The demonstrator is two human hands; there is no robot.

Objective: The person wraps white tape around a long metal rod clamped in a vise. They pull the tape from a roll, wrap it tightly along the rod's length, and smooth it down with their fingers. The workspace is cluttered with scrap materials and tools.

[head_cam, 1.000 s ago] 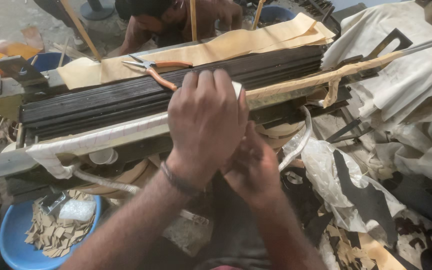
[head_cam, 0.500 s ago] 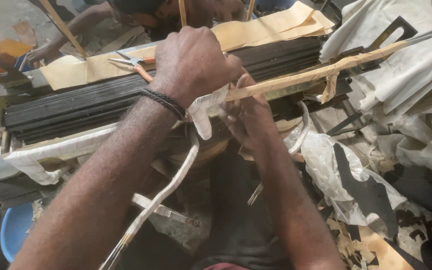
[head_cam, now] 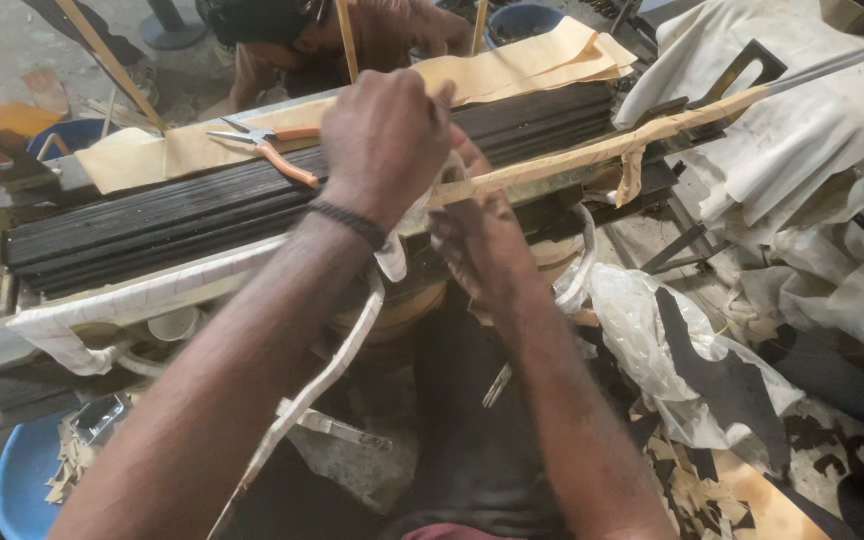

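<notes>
Left hand [head_cam: 384, 140] higher — white strip [head_cam: 332, 370]

The left hand [head_cam: 387, 135] covers the place where the pale strip [head_cam: 327, 375] meets the long wrapped rod [head_cam: 612, 145], so the grip of its fingers there is not visible. The right hand [head_cam: 482, 245] lies partly behind the left one, and what it holds cannot be told. The strip leaves the picture at the bottom edge. The rod's far end is cut by the right edge. The person across the bench [head_cam: 292, 30] is cut by the top edge. The blue tub [head_cam: 17, 475] is perhaps a basin, only partly seen.
</notes>
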